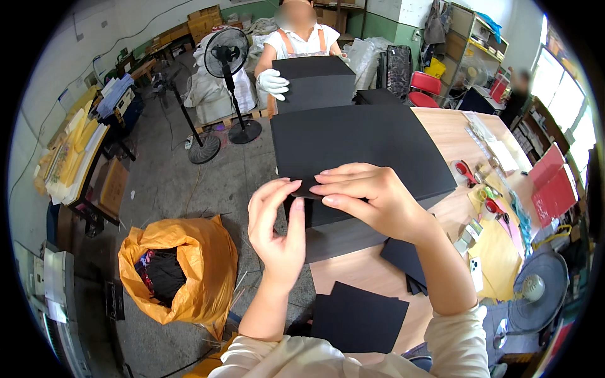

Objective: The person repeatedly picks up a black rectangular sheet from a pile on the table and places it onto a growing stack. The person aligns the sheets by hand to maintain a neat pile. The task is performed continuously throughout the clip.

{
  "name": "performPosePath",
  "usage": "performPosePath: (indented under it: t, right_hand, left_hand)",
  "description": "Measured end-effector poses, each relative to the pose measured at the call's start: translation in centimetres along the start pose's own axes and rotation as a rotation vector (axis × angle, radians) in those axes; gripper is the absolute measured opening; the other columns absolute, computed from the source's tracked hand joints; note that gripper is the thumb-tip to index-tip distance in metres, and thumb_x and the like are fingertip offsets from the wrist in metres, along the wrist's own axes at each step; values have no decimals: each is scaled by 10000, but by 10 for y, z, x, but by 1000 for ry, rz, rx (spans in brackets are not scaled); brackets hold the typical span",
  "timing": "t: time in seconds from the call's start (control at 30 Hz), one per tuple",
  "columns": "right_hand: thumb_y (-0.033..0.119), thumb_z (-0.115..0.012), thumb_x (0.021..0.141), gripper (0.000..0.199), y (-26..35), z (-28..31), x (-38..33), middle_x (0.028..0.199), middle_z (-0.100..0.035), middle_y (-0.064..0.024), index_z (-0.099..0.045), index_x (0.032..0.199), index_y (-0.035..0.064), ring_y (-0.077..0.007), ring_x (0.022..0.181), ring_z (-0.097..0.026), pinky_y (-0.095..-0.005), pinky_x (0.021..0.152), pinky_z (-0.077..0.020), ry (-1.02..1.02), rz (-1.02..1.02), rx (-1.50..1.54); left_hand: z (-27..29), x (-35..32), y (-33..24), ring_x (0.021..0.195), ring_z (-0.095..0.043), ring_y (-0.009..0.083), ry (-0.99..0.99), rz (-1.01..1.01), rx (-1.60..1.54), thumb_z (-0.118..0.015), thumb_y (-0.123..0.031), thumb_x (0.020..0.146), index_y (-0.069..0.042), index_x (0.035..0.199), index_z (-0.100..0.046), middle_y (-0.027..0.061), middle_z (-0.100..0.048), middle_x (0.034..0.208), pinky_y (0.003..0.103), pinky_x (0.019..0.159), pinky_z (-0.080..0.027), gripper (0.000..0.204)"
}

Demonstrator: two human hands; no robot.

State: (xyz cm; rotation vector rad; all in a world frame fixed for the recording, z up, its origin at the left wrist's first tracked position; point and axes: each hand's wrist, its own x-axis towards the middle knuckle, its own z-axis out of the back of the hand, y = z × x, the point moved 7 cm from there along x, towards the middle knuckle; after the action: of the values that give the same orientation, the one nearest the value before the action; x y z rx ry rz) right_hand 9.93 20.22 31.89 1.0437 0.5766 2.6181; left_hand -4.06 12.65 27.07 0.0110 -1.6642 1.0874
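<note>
My left hand (276,223) and my right hand (375,192) meet over the near left part of a large black stack of card or boxes (365,138). Between the fingertips of both hands is the edge of a thin black card piece (308,194); black on black, its full outline cannot be made out. Loose black card sheets (359,318) lie on the wooden table (340,274) just below my hands, and more black sheets (406,261) lie beside my right forearm.
Across the table a person in white gloves (273,84) holds a black box (318,79). Scissors (498,211), tape and a phone (476,272) lie to the right, near a fan (534,286). An orange sack (211,271) stands on the floor at left, with standing fans (230,82) beyond.
</note>
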Motion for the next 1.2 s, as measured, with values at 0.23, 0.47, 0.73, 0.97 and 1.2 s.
performPosePath:
  t: [0.23, 0.47, 0.73, 0.97, 1.2]
  right_hand:
    - [76, -684, 644, 543, 7, 33, -38, 1287, -632, -67, -687, 1184, 133, -247, 1092, -639, -366, 886, -529, -127, 134, -784]
    - [124, -590, 784, 378, 88, -1, -175, 1265, -648, -129, -701, 1140, 62, -228, 1085, -620, -302, 805, -520, -237, 70, -993]
    - [182, -494, 886, 523, 72, -269, -471, 1509, -418, -151, -505, 1380, 12, -236, 1317, -462, -349, 921, -437, 528, -393, -588]
    - [215, -535, 865, 600, 74, -265, -476, 1540, -387, -117, -446, 1439, 68, -220, 1331, -457, -364, 920, -417, 497, -433, -479]
    - [234, -518, 898, 563, 80, -266, -491, 1507, -431, -106, -455, 1437, 84, -217, 1318, -474, -384, 932, -412, 468, -385, -353]
  left_hand:
    - [4, -7, -19, 1114, -603, 287, 105, -198, -22, -589, 88, 835, 26, 978, -656, 137, -631, 1086, 415, 1020, -436, 170]
    - [58, -107, -5, 1105, -526, 254, -235, -258, -277, -538, -66, 912, -62, 1157, -516, 125, -530, 1165, 400, 962, -428, 246]
    - [74, -426, 174, 935, -507, 133, 334, 1627, -168, -639, -371, 941, -96, 1183, -550, 19, -550, 967, 336, 826, -428, 377]
    - [70, -501, 174, 915, -584, 115, 349, 1706, -420, -688, -166, 912, -87, 1172, -601, -2, -612, 1003, 298, 719, -494, 285]
    - [58, -504, 200, 770, -597, 95, 198, 1683, -463, -708, -147, 899, -52, 1067, -670, -9, -654, 871, 256, 699, -496, 197]
